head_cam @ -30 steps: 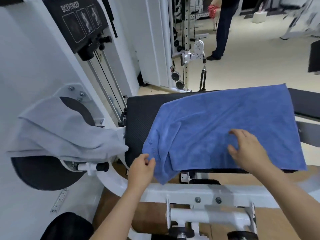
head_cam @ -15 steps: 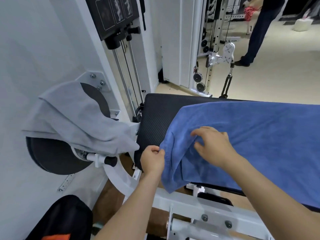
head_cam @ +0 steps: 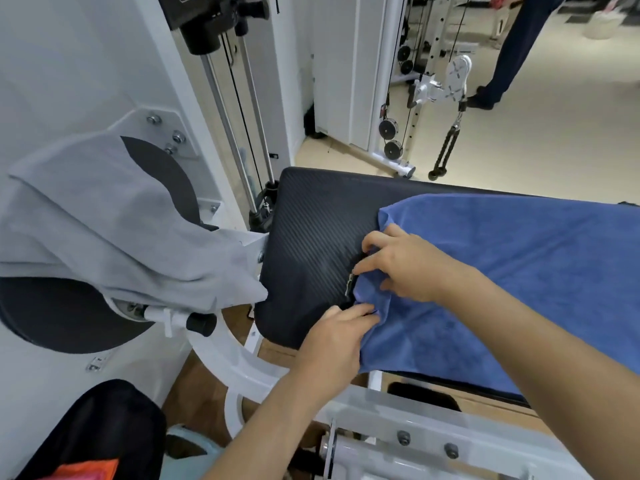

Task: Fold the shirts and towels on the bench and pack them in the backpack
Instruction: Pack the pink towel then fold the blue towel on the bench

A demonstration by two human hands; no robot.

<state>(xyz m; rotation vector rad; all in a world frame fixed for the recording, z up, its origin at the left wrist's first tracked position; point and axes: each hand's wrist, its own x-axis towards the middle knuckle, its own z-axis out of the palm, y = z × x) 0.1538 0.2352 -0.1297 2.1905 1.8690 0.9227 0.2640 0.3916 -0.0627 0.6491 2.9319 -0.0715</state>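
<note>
I see the blue towel (head_cam: 519, 268) lying spread over the right part of the black padded tabletop (head_cam: 311, 237), its near edge hanging over the front of the pad. Both hands work at the towel's left edge. The left hand (head_cam: 337, 336) comes up from below and pinches the near-left corner between thumb and fingers. The right hand (head_cam: 405, 263) sits just beyond it, its fingers curled down onto the same edge and gripping a bunched fold of cloth. A small dark label (head_cam: 350, 285) shows at the hem between the two hands. The left part of the pad is bare, ribbed black.

To the left, a grey shirt (head_cam: 104, 230) is draped over the machine's round black pad (head_cam: 62, 317) – well apart from the towel, one end trailing toward the tabletop. At the near left corner a black backpack (head_cam: 97, 427) stands on the floor, with something orange (head_cam: 86, 471) showing at its bottom edge. Far right, a person's legs in dark trousers (head_cam: 512, 46) stand on the pale floor beside a white cable pulley (head_cam: 457, 74).
</note>
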